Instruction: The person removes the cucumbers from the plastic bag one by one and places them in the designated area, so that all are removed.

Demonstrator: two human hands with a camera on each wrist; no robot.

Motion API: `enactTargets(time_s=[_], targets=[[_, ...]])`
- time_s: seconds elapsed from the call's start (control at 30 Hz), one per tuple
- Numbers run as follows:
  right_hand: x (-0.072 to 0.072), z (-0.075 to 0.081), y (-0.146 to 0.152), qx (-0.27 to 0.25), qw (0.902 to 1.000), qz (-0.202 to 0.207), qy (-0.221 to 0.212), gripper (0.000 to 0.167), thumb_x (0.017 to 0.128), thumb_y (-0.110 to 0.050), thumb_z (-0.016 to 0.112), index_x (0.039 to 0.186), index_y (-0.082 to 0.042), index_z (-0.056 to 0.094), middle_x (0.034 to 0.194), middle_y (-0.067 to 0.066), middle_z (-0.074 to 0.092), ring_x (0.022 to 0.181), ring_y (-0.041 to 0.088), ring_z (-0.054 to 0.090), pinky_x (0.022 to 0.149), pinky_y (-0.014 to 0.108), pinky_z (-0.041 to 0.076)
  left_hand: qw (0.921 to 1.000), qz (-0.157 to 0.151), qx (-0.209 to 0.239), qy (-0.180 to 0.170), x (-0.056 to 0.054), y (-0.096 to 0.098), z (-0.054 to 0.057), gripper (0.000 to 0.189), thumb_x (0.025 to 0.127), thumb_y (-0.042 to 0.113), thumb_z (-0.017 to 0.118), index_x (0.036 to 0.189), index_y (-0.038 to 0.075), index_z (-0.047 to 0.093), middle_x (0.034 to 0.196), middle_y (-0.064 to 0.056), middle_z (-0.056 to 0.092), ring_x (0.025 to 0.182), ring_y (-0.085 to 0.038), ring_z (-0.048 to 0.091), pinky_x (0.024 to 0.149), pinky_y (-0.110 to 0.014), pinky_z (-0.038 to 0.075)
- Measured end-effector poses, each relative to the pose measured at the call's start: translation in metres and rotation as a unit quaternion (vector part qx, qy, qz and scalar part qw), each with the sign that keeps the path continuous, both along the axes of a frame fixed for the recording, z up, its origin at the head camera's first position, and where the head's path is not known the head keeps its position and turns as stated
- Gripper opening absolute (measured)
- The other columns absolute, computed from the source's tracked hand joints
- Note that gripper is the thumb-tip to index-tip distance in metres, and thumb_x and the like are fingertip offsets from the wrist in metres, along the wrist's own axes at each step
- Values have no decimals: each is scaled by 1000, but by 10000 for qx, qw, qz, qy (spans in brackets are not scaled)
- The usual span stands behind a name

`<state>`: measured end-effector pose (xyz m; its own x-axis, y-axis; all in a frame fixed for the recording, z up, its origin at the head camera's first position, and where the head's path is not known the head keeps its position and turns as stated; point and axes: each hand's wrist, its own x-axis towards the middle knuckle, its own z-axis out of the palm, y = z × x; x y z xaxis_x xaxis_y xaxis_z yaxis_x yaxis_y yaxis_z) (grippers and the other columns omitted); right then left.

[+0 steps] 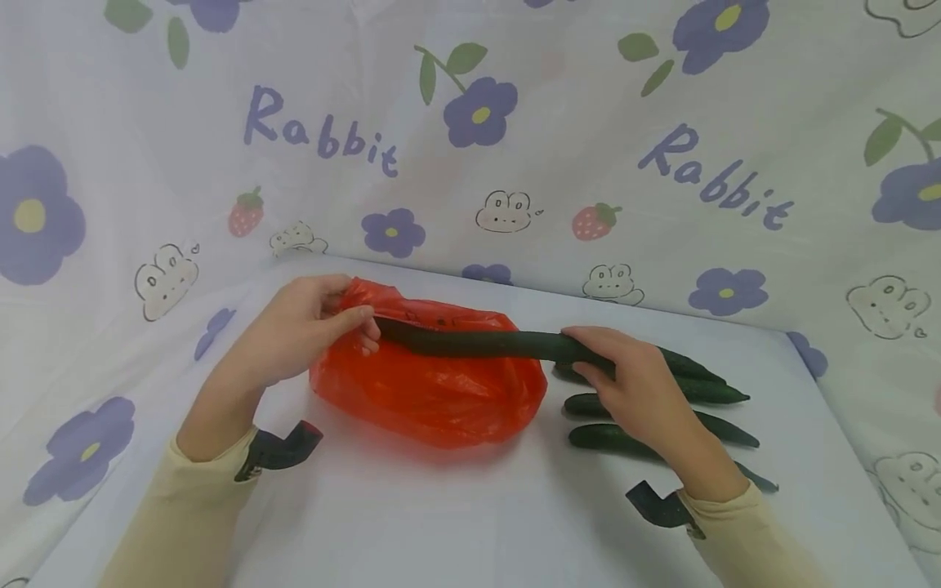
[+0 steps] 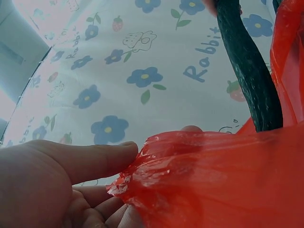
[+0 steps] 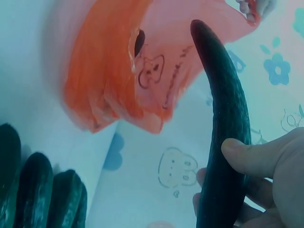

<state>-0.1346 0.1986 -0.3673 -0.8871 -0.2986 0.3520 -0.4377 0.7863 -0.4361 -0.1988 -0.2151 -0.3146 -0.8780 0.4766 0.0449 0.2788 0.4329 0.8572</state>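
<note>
My left hand pinches the rim of a red plastic bag between thumb and fingers, at the bag's upper left. A long, dark green cucumber is gripped near its right end by my right hand. It lies nearly level across the bag's mouth, its far end close to the left fingers. In the left wrist view, the red film hides that end. A dark rounded shape shows at the bag's opening in the right wrist view; its kind is unclear.
Several more cucumbers lie side by side on the white tabletop, to the bag's right and partly behind my right hand. A white cloth printed with flowers and rabbits hangs along the back and sides.
</note>
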Motion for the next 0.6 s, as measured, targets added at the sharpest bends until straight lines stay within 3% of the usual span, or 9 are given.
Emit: enactTargets(time_s=[0.3,0.6], targets=[[8,-6,20,-2,9978,-13,665,57,86,9,86,138,-11,73,131,8,75,123,32,70,103,56,55,10000,17,-54,28,-3,3,-1,16,110,15,67,119,3,67,94,-9,77,87,-23,77,95,-30,59],[19,-6,34,37,9975,-37,702,60,85,10,87,140,-11,72,134,7,74,127,32,69,103,55,54,10000,11,-80,-1,-2,6,-3,19,109,16,67,123,2,67,96,-10,77,88,-23,77,93,-27,60]])
